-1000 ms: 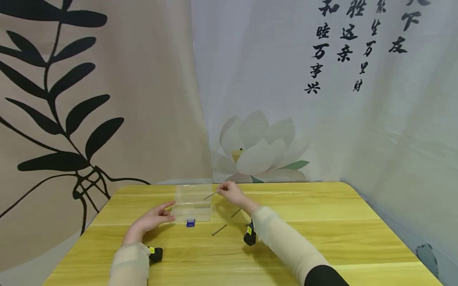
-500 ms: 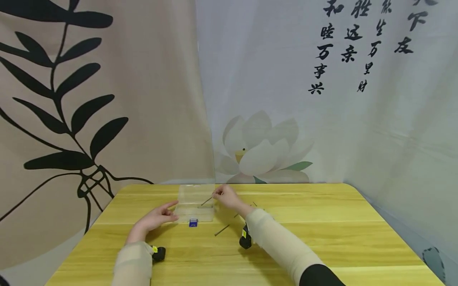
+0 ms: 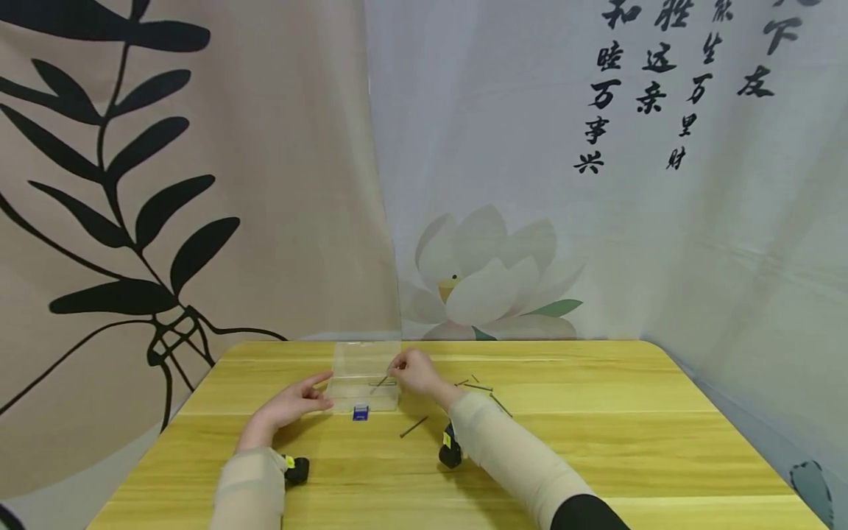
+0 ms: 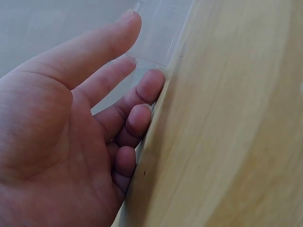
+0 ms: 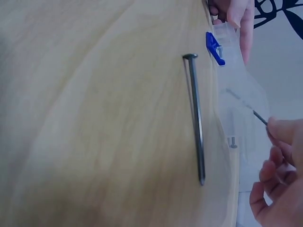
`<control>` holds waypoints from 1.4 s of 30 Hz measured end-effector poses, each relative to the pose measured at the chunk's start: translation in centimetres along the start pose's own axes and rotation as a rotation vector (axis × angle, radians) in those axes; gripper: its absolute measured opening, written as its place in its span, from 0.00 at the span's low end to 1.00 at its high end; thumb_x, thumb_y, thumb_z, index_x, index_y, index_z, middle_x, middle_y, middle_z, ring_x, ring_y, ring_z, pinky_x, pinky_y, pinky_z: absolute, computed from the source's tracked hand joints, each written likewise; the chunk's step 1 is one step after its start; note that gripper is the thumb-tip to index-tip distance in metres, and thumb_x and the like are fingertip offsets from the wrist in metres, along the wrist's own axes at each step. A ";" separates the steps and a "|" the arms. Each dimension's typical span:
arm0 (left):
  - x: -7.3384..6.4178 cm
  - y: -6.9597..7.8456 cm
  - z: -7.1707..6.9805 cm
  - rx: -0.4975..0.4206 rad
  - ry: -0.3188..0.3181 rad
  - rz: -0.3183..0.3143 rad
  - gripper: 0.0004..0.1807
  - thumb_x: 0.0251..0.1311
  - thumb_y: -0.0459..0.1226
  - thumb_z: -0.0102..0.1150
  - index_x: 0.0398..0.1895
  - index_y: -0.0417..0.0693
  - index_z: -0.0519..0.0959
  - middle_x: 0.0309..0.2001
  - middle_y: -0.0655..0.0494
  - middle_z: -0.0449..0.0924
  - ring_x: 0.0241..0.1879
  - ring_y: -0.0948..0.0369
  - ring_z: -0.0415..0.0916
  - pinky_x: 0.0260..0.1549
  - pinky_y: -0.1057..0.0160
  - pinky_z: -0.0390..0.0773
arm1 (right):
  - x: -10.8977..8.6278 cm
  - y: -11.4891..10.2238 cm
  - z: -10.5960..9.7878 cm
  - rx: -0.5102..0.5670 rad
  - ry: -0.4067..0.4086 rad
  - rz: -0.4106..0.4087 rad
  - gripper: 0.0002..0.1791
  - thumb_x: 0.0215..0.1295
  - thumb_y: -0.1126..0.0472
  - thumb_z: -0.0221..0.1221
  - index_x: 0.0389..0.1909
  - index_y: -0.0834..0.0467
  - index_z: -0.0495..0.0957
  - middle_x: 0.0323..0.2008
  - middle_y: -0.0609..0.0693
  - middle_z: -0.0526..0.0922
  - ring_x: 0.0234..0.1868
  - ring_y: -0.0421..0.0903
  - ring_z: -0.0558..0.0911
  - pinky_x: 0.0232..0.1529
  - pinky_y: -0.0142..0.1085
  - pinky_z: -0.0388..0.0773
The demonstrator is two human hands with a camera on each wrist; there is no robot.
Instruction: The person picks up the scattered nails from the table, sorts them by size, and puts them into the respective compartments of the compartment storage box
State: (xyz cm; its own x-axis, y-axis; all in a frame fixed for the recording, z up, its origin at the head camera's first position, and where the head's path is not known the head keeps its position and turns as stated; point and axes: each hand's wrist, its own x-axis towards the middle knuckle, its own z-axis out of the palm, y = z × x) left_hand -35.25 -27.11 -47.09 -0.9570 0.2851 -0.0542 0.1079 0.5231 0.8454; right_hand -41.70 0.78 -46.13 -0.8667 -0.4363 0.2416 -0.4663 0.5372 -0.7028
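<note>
A clear plastic box [image 3: 344, 403] lies with its lid [image 3: 358, 359] raised at the back and a blue latch [image 3: 361, 414] at its front. Over its right part, my right hand [image 3: 412, 370] pinches a nail [image 5: 260, 117] between thumb and fingers, the free end slanting down into the box. Another nail [image 3: 389, 383] lies inside. My left hand [image 3: 289, 406] rests at the box's left end, index finger and thumb extended to its side. In the left wrist view, the other fingers [image 4: 139, 118] lie loosely bent against the table.
One loose nail [image 3: 414, 427] lies on the wooden table [image 3: 371, 486] in front of the box. Several more nails [image 3: 501, 405] are scattered to the right, beyond my right forearm. A printed cloth [image 3: 298, 184] hangs behind the table's far edge.
My right hand has moved left and down with the nail, whose tip now reaches into the box. More loose nails show beyond the forearm. The left hand stays at the box.
</note>
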 end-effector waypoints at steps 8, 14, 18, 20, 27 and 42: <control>0.2 -0.1 0.1 0.004 0.001 -0.003 0.39 0.62 0.40 0.63 0.73 0.38 0.58 0.40 0.49 0.71 0.41 0.55 0.66 0.42 0.57 0.66 | -0.6 0.2 -1.0 -0.009 -0.007 -0.048 0.05 0.63 0.64 0.63 0.32 0.60 0.88 0.32 0.47 0.82 0.29 0.38 0.74 0.30 0.32 0.72; 0.1 -0.2 0.1 0.009 -0.001 -0.004 0.39 0.64 0.40 0.62 0.74 0.39 0.57 0.42 0.48 0.71 0.42 0.54 0.66 0.41 0.56 0.66 | -1.4 0.9 -3.6 0.036 -0.048 -0.004 0.08 0.67 0.60 0.61 0.38 0.57 0.87 0.39 0.47 0.84 0.29 0.39 0.74 0.29 0.33 0.71; 0.0 -0.1 0.0 0.023 -0.002 -0.005 0.39 0.64 0.41 0.62 0.74 0.40 0.57 0.44 0.48 0.72 0.44 0.54 0.67 0.43 0.55 0.67 | -2.2 2.1 -5.9 0.067 -0.062 -0.008 0.10 0.67 0.59 0.60 0.41 0.60 0.86 0.41 0.48 0.84 0.31 0.41 0.74 0.31 0.35 0.71; 0.0 0.0 0.0 0.035 -0.006 -0.005 0.39 0.64 0.42 0.61 0.74 0.40 0.57 0.45 0.47 0.72 0.45 0.54 0.67 0.44 0.54 0.67 | -2.9 2.5 -7.1 0.080 -0.059 -0.008 0.11 0.67 0.59 0.60 0.43 0.61 0.85 0.42 0.48 0.84 0.32 0.42 0.74 0.31 0.35 0.71; -0.1 0.2 0.0 0.042 -0.018 -0.010 0.39 0.64 0.43 0.61 0.74 0.40 0.56 0.44 0.48 0.72 0.45 0.55 0.68 0.48 0.53 0.67 | -6.3 4.5 -10.4 0.200 -0.037 0.119 0.13 0.67 0.58 0.60 0.46 0.61 0.84 0.45 0.51 0.81 0.38 0.53 0.75 0.38 0.48 0.74; -0.2 0.3 0.2 0.047 -0.029 -0.008 0.39 0.65 0.42 0.60 0.74 0.40 0.55 0.44 0.47 0.71 0.45 0.55 0.68 0.47 0.53 0.68 | -11.3 8.9 -13.7 0.213 -0.058 0.180 0.14 0.66 0.60 0.62 0.48 0.64 0.83 0.46 0.55 0.82 0.43 0.49 0.78 0.45 0.47 0.75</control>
State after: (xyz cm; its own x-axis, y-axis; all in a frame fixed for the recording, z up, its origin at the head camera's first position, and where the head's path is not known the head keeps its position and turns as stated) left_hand -35.01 -26.84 -46.89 -0.9499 0.3029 -0.0769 0.1131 0.5627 0.8189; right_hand -38.50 20.40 -45.97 -0.9177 -0.3918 0.0658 -0.2529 0.4483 -0.8574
